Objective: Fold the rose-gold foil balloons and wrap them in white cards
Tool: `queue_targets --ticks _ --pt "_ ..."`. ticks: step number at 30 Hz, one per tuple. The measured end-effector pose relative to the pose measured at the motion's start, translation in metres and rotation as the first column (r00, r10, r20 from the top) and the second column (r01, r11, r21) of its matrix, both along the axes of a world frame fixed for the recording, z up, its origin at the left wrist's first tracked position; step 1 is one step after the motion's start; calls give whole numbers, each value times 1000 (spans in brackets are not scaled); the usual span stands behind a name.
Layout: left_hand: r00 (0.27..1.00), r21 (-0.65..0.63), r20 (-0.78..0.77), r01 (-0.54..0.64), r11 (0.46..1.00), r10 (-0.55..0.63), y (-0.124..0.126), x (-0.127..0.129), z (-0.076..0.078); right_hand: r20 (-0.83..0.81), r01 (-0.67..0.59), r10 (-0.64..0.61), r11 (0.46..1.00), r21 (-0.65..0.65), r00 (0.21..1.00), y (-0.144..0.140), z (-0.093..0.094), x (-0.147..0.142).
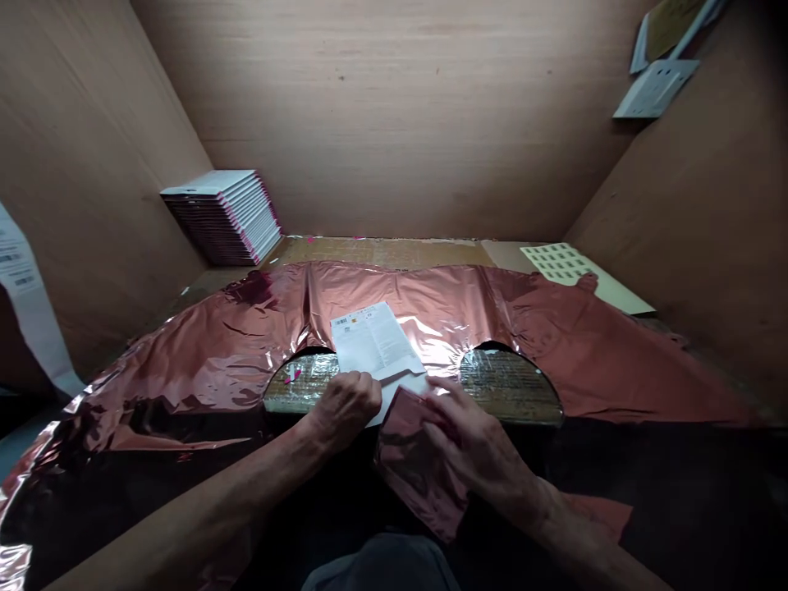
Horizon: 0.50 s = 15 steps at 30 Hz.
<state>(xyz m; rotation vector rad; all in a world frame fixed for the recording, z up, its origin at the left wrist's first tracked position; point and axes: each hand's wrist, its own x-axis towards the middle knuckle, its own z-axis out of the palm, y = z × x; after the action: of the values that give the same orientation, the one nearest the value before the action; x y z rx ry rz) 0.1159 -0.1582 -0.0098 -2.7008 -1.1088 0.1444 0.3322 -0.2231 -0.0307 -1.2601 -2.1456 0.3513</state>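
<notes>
A flat white printed packet (369,341) with a barcode and small text lies at the middle of the copper-pink foil sheet (419,295). My left hand (348,402) is closed at the packet's lower left edge, its fingers curled. Below the packet, a pale white piece (403,384) shows between my hands; whether it is part of the packet I cannot tell. A loose flap of pink foil (415,460) hangs toward me over the table's front. My right hand (468,435), somewhat blurred, has its fingers curled against this foil flap near the packet's lower right corner.
At the back left stands a stack of white cards with pink edges (231,217). A yellow sticker sheet (579,275) lies at the back right. White label paper (30,304) hangs on the left. Wooden panels (394,123) enclose three sides. A white socket (656,89) is on the right.
</notes>
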Motion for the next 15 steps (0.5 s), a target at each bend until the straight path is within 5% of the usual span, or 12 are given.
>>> queue_targets --ticks 6,10,13,15 --pt "988 238 124 60 969 -92 -7 5 1 -108 203 -239 940 -274 965 34 4 10" --pt "969 341 180 98 935 -167 -6 0 9 -191 347 -409 893 -286 892 51 -1 3" --pt "936 380 324 6 925 -139 -11 -4 13 -410 301 -386 918 -257 826 45 -3 -5" --pt "834 315 549 -153 936 -48 -16 -4 13 -511 272 -387 919 -287 768 36 -3 -8"
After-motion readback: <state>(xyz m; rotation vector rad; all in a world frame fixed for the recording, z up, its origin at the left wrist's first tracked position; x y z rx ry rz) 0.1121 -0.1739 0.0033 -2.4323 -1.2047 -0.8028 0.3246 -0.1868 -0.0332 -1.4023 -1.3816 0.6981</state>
